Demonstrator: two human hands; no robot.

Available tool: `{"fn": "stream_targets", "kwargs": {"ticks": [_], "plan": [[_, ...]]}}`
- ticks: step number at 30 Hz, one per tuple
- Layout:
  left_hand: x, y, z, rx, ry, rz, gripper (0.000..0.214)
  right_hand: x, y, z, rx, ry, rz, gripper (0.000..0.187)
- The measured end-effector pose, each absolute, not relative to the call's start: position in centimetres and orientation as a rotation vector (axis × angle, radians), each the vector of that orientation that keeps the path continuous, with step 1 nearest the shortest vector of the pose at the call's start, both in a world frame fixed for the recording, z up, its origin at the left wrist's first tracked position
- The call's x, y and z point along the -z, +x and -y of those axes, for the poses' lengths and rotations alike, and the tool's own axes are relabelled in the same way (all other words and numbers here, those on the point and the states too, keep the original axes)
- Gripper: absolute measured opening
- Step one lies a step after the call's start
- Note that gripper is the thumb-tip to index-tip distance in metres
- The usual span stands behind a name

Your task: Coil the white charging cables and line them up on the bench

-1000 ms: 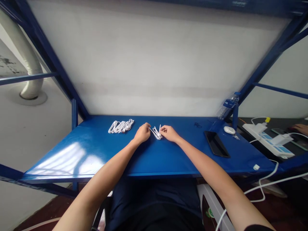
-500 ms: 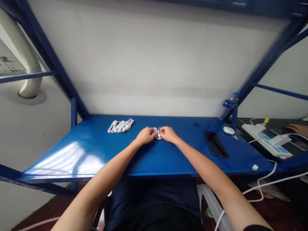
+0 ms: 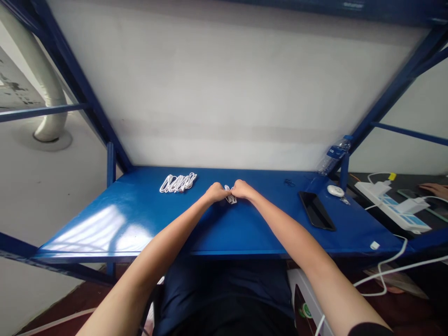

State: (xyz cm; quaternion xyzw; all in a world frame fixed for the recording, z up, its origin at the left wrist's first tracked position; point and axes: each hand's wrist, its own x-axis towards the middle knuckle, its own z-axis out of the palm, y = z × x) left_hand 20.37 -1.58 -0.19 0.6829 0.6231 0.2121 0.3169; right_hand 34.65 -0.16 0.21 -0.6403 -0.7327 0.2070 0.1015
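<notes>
My left hand [image 3: 216, 192] and my right hand [image 3: 241, 189] meet at the middle of the blue table [image 3: 126, 224], both with fingers curled round a small coil of white cable [image 3: 230, 196]. Only a bit of the coil shows between and below the knuckles. A bundle of coiled white cables [image 3: 178, 182] lies on the table to the far left of my hands, untouched.
A black phone [image 3: 316, 211] lies right of my hands, with a white round object [image 3: 335, 190] and a water bottle [image 3: 332, 156] beyond it. A white power strip [image 3: 392, 206] with cables sits on the neighbouring desk, where another person's hand [image 3: 434, 188] rests. Blue frame posts flank the table.
My hands have closed in on each other and moved slightly away from me. The loose cable loops seen earlier are now gathered into a tight coil between the fingers.
</notes>
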Motion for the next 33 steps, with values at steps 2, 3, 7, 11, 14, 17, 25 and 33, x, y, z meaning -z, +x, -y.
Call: {"fn": "stream_targets", "kwargs": {"ticks": [2, 3, 7, 11, 14, 17, 25, 33], "plan": [[0.0, 19.9, 1.6, -0.546, 1.744, -1.533, 0.028, 0.1, 35.0, 0.1, -0.683, -1.813, 2.124, 0.03], [-0.1, 19.5, 1.5, -0.555, 1.714, -1.471, 0.025, 0.3, 35.3, 0.2, -0.731, -1.741, 2.093, 0.031], [0.1, 17.7, 1.4, -0.673, 1.645, -1.254, 0.02, 1.2, 36.8, 0.4, -0.978, -1.466, 1.875, 0.027], [0.7, 17.0, 0.8, -0.785, 1.552, -1.24, 0.015, 1.4, 37.8, 0.1, -1.172, -1.386, 1.686, 0.02], [1.1, 17.0, 0.5, -0.852, 1.513, -1.34, 0.011, 1.4, 38.1, -0.1, -1.177, -1.407, 1.652, 0.019], [1.3, 17.1, 0.5, -0.881, 1.653, -1.442, 0.016, 1.3, 38.3, 0.1, -1.051, -1.47, 1.761, 0.02], [1.4, 17.0, 0.6, -0.892, 1.613, -1.456, 0.025, 0.8, 37.7, 1.1, -0.578, -1.604, 2.098, 0.016], [1.0, 17.7, 0.8, -1.058, 1.295, -1.385, 0.018, 1.4, 36.8, 1.6, -0.702, -1.331, 2.117, 0.011]]}}
